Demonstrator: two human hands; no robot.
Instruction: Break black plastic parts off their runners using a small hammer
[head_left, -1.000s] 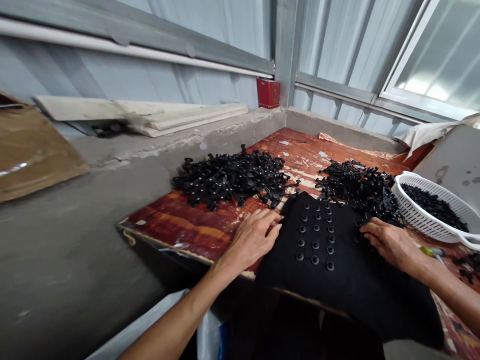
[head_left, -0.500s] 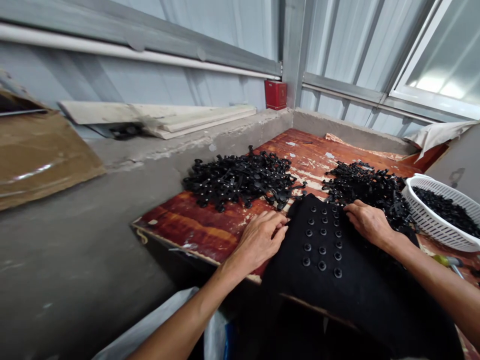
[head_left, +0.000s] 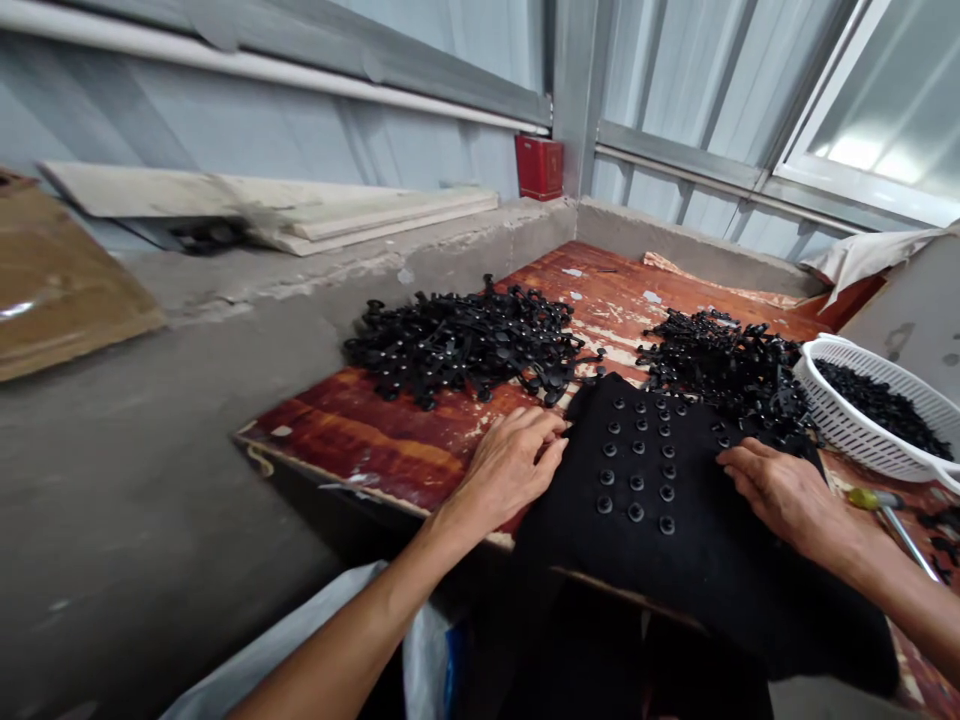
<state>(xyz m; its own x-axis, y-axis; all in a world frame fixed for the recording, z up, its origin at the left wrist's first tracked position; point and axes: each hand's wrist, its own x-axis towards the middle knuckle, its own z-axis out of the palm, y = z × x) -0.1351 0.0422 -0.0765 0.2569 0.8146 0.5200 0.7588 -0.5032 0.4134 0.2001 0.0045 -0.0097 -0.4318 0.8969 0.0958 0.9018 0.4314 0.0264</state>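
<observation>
A black cloth (head_left: pixel 592 545) lies over the front of the worktop, with rows of small round black button-like pieces (head_left: pixel 636 482) standing on it. My left hand (head_left: pixel 514 455) is at the cloth's left edge, its fingers curled together on that edge. My right hand (head_left: pixel 780 490) is over the right part of the cloth, thumb and fingers pinched together; whatever they hold is hidden. Just beyond those fingertips, a couple of loose black pieces (head_left: pixel 721 440) rest on the cloth.
Heaps of black parts lie on the red-brown worktop (head_left: pixel 360 425): one left heap (head_left: pixel 465 345), one right heap (head_left: pixel 720 365). A white basket (head_left: pixel 847 420) of black pieces and a yellow-handled screwdriver (head_left: pixel 874 500) are at right. A concrete ledge (head_left: pixel 292 310) borders the left side.
My right hand has moved right and nearer to me, away from the top of the button rows. Another piece now shows at the top right of those rows. My left hand stays at the cloth's edge.
</observation>
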